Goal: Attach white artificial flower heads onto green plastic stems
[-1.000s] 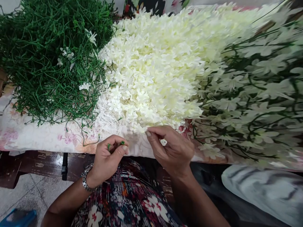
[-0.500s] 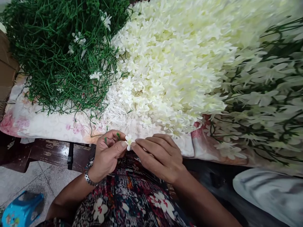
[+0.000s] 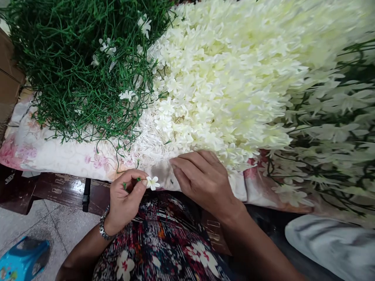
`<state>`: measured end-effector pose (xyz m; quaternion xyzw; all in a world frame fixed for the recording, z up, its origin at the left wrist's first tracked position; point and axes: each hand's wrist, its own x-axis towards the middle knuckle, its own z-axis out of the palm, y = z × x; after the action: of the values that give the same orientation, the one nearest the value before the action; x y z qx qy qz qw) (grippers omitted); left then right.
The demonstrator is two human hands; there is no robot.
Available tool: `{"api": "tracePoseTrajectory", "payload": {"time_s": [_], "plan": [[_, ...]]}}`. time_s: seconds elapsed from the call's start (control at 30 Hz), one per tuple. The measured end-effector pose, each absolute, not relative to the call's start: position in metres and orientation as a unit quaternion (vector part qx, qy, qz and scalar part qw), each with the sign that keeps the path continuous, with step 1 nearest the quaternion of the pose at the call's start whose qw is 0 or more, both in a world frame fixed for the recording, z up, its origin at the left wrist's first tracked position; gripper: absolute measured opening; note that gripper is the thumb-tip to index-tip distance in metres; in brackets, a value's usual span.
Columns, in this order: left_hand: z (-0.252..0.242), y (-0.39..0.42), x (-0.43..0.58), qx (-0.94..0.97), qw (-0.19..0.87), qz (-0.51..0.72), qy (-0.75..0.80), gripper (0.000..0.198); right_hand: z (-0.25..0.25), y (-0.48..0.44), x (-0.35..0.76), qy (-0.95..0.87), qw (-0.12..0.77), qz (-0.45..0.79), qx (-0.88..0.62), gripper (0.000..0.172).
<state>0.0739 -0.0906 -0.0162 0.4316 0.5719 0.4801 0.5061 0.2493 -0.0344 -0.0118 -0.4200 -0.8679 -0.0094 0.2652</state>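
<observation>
My left hand (image 3: pixel 126 197) is closed, with thumb and forefinger pinching a small white artificial flower (image 3: pixel 152 183) on a green stem. Bits of green stem show between the fingers. My right hand (image 3: pixel 203 181) is off to the right of that flower, over the cloth's front edge, its fingers bent and close together. Whether anything sits between those fingertips is hidden. Just beyond them lies a heap of thin white stamens (image 3: pixel 150 134). Behind it spreads a big pile of loose white petals (image 3: pixel 211 89), and green plastic stems (image 3: pixel 88 74) are heaped on the left.
A floral cloth (image 3: pixel 64 158) covers the work surface. At right, finished-looking white flower sprays (image 3: pixel 328 132) lie on it. A cardboard box (image 3: pixel 8 78) stands at far left, a blue stool (image 3: pixel 25 257) on the floor. Grey fabric (image 3: pixel 331 242) shows at lower right.
My right hand has let go of the flower and moved up and right, away from it. My left hand has shifted slightly left and down, still holding the flower.
</observation>
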Motion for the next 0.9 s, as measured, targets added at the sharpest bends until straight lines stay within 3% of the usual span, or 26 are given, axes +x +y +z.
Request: {"api": "tracePoseTrajectory", "payload": {"time_s": [0.2,0.33,0.5,0.9], "plan": [[-0.005,-0.080,0.073,0.519,0.494,0.422,0.556,0.009,-0.011,-0.032,0.241,-0.887,0.218,-0.022,-0.406,0.007],[-0.007,-0.080,0.073,0.522,0.491,0.413,0.563,0.009,-0.015,-0.034,0.245,-0.882,0.233,-0.031,-0.408,0.005],[-0.006,-0.080,0.074,0.527,0.490,0.405,0.564,0.008,-0.016,-0.038,0.259,-0.860,0.273,0.056,-0.429,0.008],[-0.004,-0.080,0.078,0.535,0.480,0.402,0.567,0.009,-0.011,-0.051,0.280,-0.855,0.245,0.060,-0.454,0.012]]}}
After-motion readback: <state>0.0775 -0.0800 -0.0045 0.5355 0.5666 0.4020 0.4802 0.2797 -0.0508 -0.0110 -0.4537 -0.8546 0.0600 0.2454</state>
